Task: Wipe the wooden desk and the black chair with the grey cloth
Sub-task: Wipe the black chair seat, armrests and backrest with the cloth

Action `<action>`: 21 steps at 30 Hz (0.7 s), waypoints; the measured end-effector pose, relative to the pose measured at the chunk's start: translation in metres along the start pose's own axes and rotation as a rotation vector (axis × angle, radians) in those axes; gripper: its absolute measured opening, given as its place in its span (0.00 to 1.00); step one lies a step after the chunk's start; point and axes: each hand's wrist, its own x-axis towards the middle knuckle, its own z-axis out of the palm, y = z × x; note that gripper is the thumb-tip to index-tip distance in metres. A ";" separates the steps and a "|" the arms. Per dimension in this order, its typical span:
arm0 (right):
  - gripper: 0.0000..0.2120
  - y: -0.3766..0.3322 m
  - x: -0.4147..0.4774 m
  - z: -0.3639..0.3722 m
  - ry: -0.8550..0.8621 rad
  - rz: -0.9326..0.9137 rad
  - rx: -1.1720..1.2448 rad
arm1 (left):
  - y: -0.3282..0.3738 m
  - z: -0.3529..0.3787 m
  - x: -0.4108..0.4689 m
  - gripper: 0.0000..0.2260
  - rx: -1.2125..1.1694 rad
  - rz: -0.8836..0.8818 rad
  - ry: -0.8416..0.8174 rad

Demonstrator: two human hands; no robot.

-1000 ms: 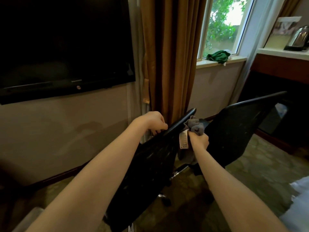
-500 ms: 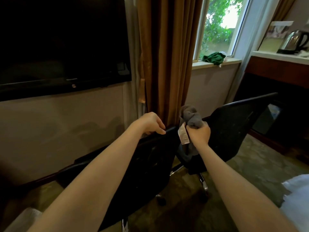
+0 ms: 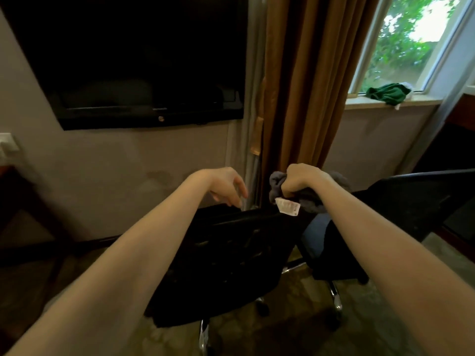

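- Right grip (image 3: 300, 181): clenched round the bunched grey fabric cloth (image 3: 277, 187), which sits at the top edge of the black wheeled office chair (image 3: 231, 253).
- Left grip (image 3: 226, 187): fingers slack, empty, just above the same edge.
- Progress: chair wiping judged under way; wooden worktop not clearly in view, so its state cannot be told.

Above black chair (image 3: 231, 253) backrest: open air.
Ahead: brown curtain (image 3: 303, 98) and wall (image 3: 128, 176) close behind.
Right: second chair (image 3: 411, 201) blocks sideways passage.
Upper left: wall-mounted television (image 3: 128, 60).
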 end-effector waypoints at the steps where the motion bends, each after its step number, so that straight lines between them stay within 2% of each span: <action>1: 0.05 -0.006 0.001 -0.001 -0.040 -0.021 0.012 | -0.011 0.000 -0.006 0.09 -0.008 -0.034 -0.014; 4: 0.04 -0.026 0.001 0.001 -0.131 -0.055 0.064 | -0.041 0.005 -0.025 0.07 -0.075 -0.143 -0.033; 8: 0.03 -0.053 -0.004 0.008 -0.183 -0.072 0.134 | -0.057 0.013 -0.043 0.06 -0.125 -0.147 0.038; 11: 0.03 -0.080 -0.012 0.015 -0.186 -0.106 0.199 | -0.071 0.018 -0.057 0.09 -0.122 -0.129 0.116; 16: 0.02 -0.117 -0.026 0.019 -0.184 -0.134 0.202 | -0.098 0.014 -0.091 0.19 -0.338 -0.130 0.213; 20: 0.03 -0.131 -0.027 0.022 -0.221 -0.132 0.223 | -0.139 0.001 -0.124 0.21 -0.043 -0.438 0.225; 21: 0.04 -0.137 -0.027 0.023 -0.231 -0.137 0.233 | -0.151 0.001 -0.132 0.23 -0.030 -0.506 0.228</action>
